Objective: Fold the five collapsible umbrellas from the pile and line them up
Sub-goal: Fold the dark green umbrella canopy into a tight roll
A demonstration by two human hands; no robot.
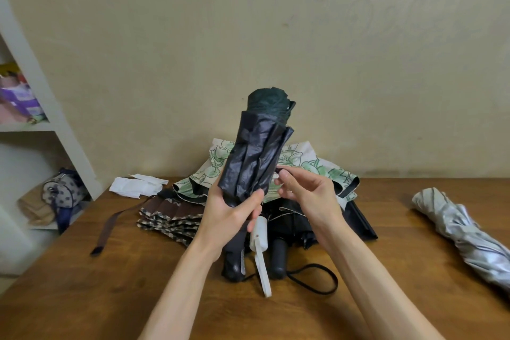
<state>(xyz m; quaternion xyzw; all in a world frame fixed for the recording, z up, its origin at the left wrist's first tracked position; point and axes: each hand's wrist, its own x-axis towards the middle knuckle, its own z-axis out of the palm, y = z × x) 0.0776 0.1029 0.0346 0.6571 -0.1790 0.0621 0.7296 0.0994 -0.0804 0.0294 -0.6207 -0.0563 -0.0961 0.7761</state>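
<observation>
My left hand (229, 212) grips the umbrella (256, 152) low, axis upright. My right hand (306, 193) pinches its strap (281, 171) beside the canopy's right edge.

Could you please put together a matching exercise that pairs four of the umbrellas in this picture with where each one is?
Things:
1. dark umbrella
2. silver umbrella
3. brown checked umbrella
4. green floral umbrella

Places:
A. lying alone on the right side of the table
B. at the back of the pile, canopy spread
C. held upright in the left hand
D. at the pile's left side, lying in flat pleats

Pairs: 1-C, 2-A, 3-D, 4-B.
</observation>
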